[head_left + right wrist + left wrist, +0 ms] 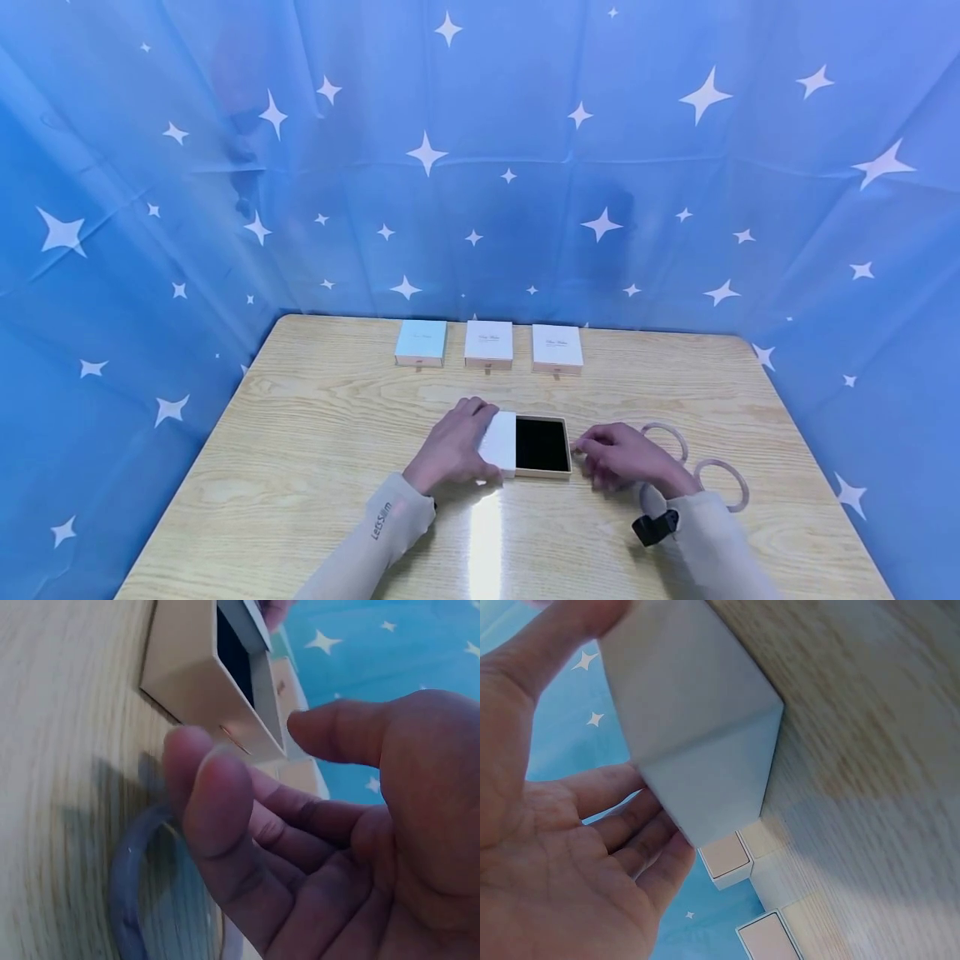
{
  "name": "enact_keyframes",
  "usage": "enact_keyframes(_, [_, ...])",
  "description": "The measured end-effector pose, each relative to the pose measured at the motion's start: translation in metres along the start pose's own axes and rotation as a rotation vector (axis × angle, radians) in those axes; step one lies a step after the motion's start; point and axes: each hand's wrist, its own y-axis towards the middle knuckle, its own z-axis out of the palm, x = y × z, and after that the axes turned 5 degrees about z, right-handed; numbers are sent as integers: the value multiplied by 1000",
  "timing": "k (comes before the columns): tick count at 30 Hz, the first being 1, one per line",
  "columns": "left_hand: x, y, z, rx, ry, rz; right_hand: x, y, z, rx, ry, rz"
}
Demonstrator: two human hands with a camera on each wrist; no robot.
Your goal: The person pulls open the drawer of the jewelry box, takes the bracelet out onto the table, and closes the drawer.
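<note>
My left hand (459,446) grips the white outer sleeve of a small drawer box (498,444), its thumb on the near side and its fingers on the far side. In the left wrist view the white sleeve (705,727) fills the space beside the palm. The box's inner drawer (543,447) is pulled out to the right and shows a black lining. My right hand (618,454) hovers just right of the drawer's front, thumb and fingers apart with nothing between them. A small pull tab (235,739) sticks out of the drawer front in the right wrist view.
Along the table's back edge stand a light blue box (422,340) and two white boxes, one in the middle (488,340) and one at the right (557,345). Pale translucent bangles, one farther (682,442) and one nearer (743,485), lie around my right wrist. A blue starry curtain (510,208) hangs behind.
</note>
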Motion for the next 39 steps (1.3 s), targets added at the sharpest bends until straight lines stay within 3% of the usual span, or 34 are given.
enact_keyframes(12, [0,1,0,5,5,-2,2,9,10,17,-25,-4])
enact_keyframes(26, [0,0,-1,0,10,4,13,13,23,-55,-136,55])
enact_keyframes(39, [1,0,0,-2,9,3,15,21,30,-99,-164,35])
